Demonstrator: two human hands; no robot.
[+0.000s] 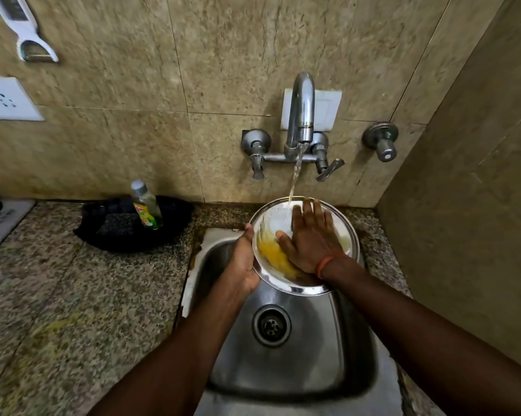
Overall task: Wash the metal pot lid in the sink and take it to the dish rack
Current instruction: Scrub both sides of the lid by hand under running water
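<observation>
A white peeler (28,31) hung on the tiled wall at the far left, with a white wall socket (8,99) below it. On the speckled granite counter (58,280) sat a black tray (133,223) holding a dark scrub pad (116,225) and a bottle of dish soap (146,205), well to the left of the fingers of the left hand.

The left hand (241,262) gripped the left rim of the metal pot lid (352,235); its thumb hooked over the edge at the upper left, and the other fingers curled behind the lid, hidden from view. The lid was held tilted over the back of the steel sink (283,370), its inner face turned up toward the camera. A yellow smear (272,255) lay on that face, just left of and below the right thumb.

The right hand (310,238) lay flat on the inside of the lid, fingers (308,210) extended and slightly spread, pointing away toward the wall, thumb stretched out to the left. An orange thread (323,265) circled the right wrist.

Water ran from the wall tap (301,109) and struck the lid just left of the right fingertips. The drain (271,325) sat below both hands, between the forearms. A separate round knob (380,141) was fixed to the wall, up and to the right of the right fingers.
</observation>
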